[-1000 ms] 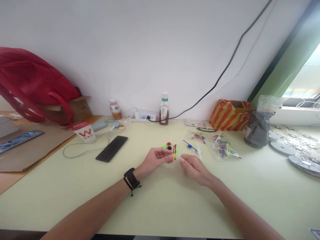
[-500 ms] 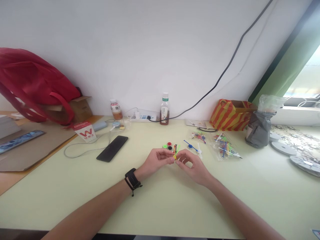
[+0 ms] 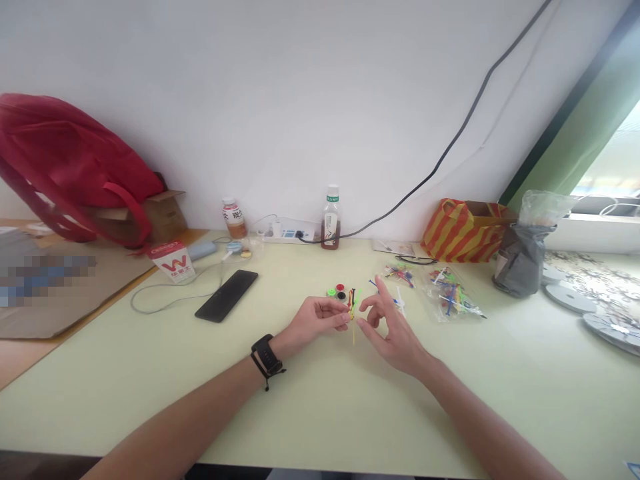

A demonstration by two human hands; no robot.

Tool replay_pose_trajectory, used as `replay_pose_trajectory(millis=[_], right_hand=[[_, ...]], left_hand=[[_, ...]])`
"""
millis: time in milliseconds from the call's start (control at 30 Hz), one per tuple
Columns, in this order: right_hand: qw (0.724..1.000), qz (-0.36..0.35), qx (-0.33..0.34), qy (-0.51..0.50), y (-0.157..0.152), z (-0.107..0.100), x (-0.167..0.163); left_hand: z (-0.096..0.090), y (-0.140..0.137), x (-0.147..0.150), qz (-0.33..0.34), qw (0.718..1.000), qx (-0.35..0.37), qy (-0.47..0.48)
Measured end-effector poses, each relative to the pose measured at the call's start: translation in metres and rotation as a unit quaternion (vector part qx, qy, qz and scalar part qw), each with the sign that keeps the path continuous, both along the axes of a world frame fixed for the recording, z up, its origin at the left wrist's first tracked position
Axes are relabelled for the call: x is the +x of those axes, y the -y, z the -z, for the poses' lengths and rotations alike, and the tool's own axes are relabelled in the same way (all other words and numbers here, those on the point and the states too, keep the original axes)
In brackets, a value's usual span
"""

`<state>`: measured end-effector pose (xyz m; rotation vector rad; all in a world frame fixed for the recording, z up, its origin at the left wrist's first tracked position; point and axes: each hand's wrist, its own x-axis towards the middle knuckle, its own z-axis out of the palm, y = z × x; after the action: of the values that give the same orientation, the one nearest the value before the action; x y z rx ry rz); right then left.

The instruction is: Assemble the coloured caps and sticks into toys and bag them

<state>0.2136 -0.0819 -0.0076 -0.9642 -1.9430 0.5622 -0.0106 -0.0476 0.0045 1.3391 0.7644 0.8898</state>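
Note:
My left hand is closed in a pinch on several thin plastic sticks, coloured red, black, green and yellow. A thin yellow stick points down from the fingertips toward me. Just to the right, my right hand is raised with its fingers apart and nothing visible in it. Beyond the left fingertips lie a green round piece, a red round piece and a black round piece. Partly hidden behind the right hand are a white stick piece and a blue one.
Clear bags of coloured plastic pieces lie to the right, near a striped bag and a grey wrapped bundle. On the left are a black phone and a paper box. A bottle stands by a power strip.
My right hand has let go of the sticks, moved slightly right and spread its fingers. The yellow stick now shows below my left fingertips. My left hand has stayed nearly in place.

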Motion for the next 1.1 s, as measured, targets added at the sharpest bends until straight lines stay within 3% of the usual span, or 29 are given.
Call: replay_pose_trajectory(millis=[133, 400, 533, 733, 900, 1100], right_hand=[[0.999, -0.01, -0.043, 0.024, -0.003, -0.004, 0.001], [0.992, -0.029, -0.109, -0.049, -0.001, -0.006, -0.008], [0.992, -0.037, -0.11, -0.048, -0.001, -0.003, -0.009], [0.996, -0.03, -0.059, -0.055, -0.004, 0.002, -0.005], [1.0, 0.005, 0.028, 0.008, -0.001, 0.003, -0.001], [0.993, -0.009, 0.096, 0.067, 0.002, 0.001, -0.001]], left_hand=[[0.002, -0.001, 0.0, -0.004, 1.0, 0.012, 0.007], [0.006, -0.002, 0.0, -0.002, 1.0, 0.01, 0.016], [0.004, -0.002, -0.001, 0.002, 1.0, 0.009, 0.016], [0.0, 0.001, 0.001, -0.007, 1.0, 0.0, 0.02], [-0.002, 0.001, 0.002, -0.011, 1.0, -0.01, 0.0], [0.0, -0.002, 0.0, -0.006, 0.999, -0.037, -0.022]])
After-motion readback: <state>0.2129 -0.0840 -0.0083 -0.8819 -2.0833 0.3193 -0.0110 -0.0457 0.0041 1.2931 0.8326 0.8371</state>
